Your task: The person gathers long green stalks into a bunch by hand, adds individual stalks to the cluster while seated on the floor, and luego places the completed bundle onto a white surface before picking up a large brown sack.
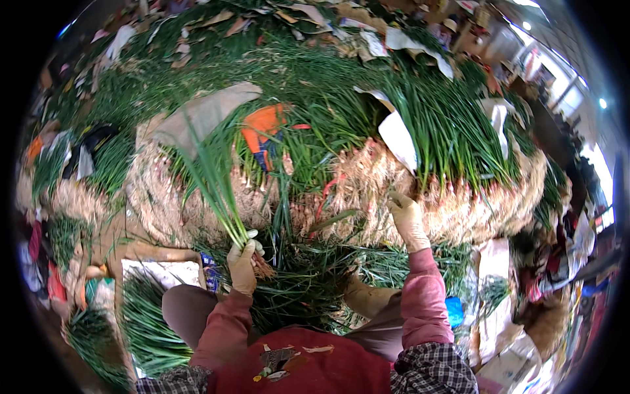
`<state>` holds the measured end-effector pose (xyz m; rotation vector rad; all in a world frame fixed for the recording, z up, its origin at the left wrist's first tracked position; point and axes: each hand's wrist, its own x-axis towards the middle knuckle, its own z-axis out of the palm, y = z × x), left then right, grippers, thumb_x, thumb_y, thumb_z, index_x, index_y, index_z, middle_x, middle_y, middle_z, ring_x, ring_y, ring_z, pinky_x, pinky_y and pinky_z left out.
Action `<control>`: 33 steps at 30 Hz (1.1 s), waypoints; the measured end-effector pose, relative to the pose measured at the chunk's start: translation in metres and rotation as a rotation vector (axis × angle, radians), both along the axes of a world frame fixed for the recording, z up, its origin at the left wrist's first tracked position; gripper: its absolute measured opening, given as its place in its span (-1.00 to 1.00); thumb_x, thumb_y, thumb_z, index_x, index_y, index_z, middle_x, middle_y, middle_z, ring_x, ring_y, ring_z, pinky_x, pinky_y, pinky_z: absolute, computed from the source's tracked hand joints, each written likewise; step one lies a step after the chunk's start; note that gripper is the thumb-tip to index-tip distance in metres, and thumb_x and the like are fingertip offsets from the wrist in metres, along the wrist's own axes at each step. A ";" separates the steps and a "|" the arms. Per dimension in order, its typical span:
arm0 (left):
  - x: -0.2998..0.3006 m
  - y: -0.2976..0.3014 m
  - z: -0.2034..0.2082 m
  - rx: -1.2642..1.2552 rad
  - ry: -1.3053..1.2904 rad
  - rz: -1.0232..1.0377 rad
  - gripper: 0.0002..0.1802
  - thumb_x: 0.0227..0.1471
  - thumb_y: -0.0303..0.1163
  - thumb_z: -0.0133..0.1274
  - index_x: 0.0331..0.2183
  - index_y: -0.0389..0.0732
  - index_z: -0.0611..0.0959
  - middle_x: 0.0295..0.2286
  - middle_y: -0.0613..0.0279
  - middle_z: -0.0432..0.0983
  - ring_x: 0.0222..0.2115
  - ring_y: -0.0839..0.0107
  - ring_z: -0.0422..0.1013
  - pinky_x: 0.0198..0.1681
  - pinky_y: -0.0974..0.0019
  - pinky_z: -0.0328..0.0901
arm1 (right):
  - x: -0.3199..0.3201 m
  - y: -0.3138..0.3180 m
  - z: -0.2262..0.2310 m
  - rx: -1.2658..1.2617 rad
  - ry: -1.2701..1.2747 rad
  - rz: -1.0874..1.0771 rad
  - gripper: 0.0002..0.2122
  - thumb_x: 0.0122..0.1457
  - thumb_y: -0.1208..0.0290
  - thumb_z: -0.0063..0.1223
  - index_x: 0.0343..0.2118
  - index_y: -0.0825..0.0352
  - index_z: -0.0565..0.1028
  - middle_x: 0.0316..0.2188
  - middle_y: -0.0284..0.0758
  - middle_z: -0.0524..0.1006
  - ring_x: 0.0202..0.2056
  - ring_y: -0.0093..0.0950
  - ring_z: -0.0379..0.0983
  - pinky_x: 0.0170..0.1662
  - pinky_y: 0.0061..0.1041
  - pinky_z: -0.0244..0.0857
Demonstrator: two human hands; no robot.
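Note:
My left hand (243, 266), in a pale glove, is closed round a small bunch of spring onions (220, 203). Their long green leaves point up and away to the left, and the roots stick out below the fist on its right side. My right hand (408, 223), gloved as well, reaches to the root side of a big heap of spring onions (453, 144). Its fingers are curled together against the pale, hairy roots (367, 180); anything between them is too small to make out.
Brown sheets (210, 115), a white sheet (397, 134) and an orange and blue piece (264, 128) lie on the heap. Loose green leaves (295, 289) cover the ground between my legs. More spring onions (151, 322) lie on a white sheet at the left. A blue object (454, 311) is by my right forearm.

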<state>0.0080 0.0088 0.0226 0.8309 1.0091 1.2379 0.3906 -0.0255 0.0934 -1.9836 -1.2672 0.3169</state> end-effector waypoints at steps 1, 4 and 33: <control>0.001 0.000 -0.001 -0.020 -0.036 0.007 -0.75 0.12 -0.42 -0.08 -0.16 -0.27 0.53 -0.58 0.37 0.42 -0.66 0.64 0.26 -0.63 0.58 0.11 | 0.001 0.014 -0.006 0.054 0.048 -0.025 -0.62 0.03 0.51 0.10 -0.04 0.41 0.42 -0.13 -0.14 0.49 -0.10 -0.44 0.43 -0.06 -0.54 0.32; 0.000 -0.001 0.003 -0.201 -0.277 0.012 -0.80 0.09 -0.44 -0.04 -0.22 -0.26 0.55 -0.69 0.44 0.24 -0.72 0.59 0.17 -0.65 0.51 0.08 | 0.004 0.058 0.003 0.238 -0.540 -0.226 -0.25 -0.08 0.39 0.27 0.16 0.35 0.08 0.01 -0.08 0.33 -0.01 -0.18 0.31 0.01 -0.22 0.21; 0.370 0.131 0.079 -0.344 -0.289 -0.345 -0.75 -0.14 -0.26 0.24 -0.34 -0.05 0.61 -0.63 0.48 0.27 -0.70 0.63 0.12 -0.70 0.54 0.11 | 0.295 -0.115 -0.033 0.610 0.661 -0.547 -0.15 0.03 0.20 0.20 0.27 0.27 -0.12 0.16 -0.19 0.12 0.08 -0.36 0.17 0.12 -0.36 0.08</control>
